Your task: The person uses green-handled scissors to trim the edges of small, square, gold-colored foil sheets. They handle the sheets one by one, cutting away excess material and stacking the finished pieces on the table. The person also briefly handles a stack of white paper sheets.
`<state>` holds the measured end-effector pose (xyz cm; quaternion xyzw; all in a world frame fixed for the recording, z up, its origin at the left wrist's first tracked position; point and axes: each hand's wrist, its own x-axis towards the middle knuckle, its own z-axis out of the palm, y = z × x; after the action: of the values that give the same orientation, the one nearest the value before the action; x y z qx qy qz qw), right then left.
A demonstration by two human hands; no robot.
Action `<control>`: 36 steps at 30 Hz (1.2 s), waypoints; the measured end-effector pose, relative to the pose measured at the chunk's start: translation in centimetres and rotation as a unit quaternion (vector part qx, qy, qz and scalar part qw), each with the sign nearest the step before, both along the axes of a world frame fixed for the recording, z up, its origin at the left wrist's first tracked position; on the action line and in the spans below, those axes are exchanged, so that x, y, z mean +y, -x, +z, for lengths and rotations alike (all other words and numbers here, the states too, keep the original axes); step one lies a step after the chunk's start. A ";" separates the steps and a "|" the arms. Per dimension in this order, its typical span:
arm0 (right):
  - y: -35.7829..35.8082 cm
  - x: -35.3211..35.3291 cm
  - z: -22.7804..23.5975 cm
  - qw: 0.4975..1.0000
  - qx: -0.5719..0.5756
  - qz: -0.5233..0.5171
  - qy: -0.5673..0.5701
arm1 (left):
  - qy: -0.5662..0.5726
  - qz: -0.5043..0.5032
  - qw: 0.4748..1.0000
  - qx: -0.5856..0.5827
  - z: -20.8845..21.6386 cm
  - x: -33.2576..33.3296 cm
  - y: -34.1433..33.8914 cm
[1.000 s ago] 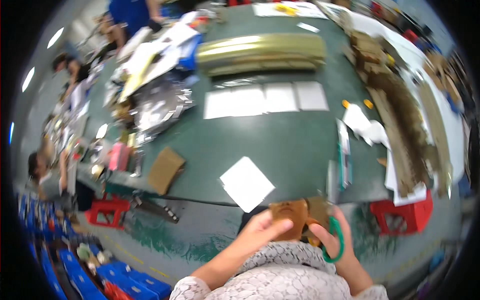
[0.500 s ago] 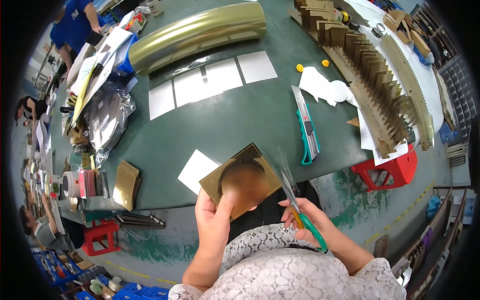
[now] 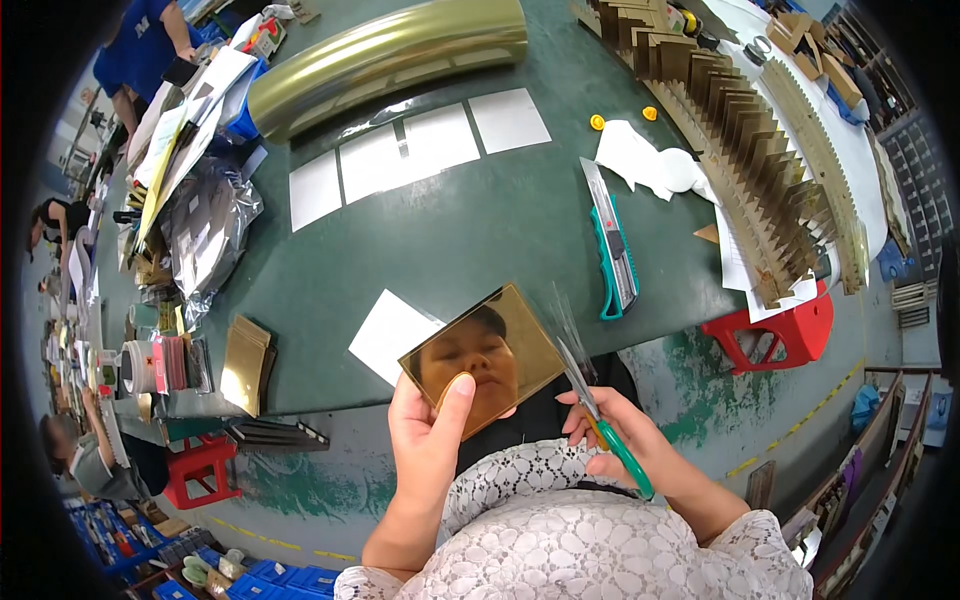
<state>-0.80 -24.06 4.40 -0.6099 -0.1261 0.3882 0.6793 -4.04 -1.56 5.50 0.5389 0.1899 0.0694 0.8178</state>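
My left hand [image 3: 428,425] grips a square, gold-tinted mirror plate [image 3: 535,345] by its near-left corner, thumb on the front face. The plate is tilted above the table's front edge and reflects what is above it. Close to its right corner, my right hand [image 3: 645,440] is closed around green-handled scissors [image 3: 622,456], blades pointing away from me. Beside the blades stands a thin strip of clear film [image 3: 566,318]; whether it touches plate or scissors, I cannot tell. A white sheet [image 3: 385,332] lies on the table, partly behind the plate.
On the green table [image 3: 400,245] lie a teal utility knife [image 3: 612,245], white sheets [image 3: 440,135], a gold film roll [image 3: 390,65] and a stack of gold plates [image 3: 247,365]. A slotted rack of plates [image 3: 740,150] stands right. Red stools [image 3: 775,335] flank the table; a co-worker [image 3: 145,45] stands far left.
The view has shifted slightly, so the table things sit a little higher in the picture. Both hands keep their holds, with the plate and scissors almost in place.
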 end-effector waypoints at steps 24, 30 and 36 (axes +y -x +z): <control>0.0 -0.1 0.1 0.999 0.042 -0.014 0.022 | 0.006 -0.013 1.000 0.003 0.0 -0.4 -0.5; 0.0 -0.1 0.2 0.997 0.066 -0.034 0.033 | 0.036 -0.063 0.997 0.030 -0.7 0.0 -0.5; -0.1 0.0 -0.7 0.997 0.037 -0.047 0.057 | 0.056 -0.082 0.994 0.050 -2.0 -0.2 -0.7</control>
<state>-0.68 -24.08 3.74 -0.6383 -0.0495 0.3847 0.6649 -3.33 -1.77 3.47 0.5084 0.1891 -0.0356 0.8394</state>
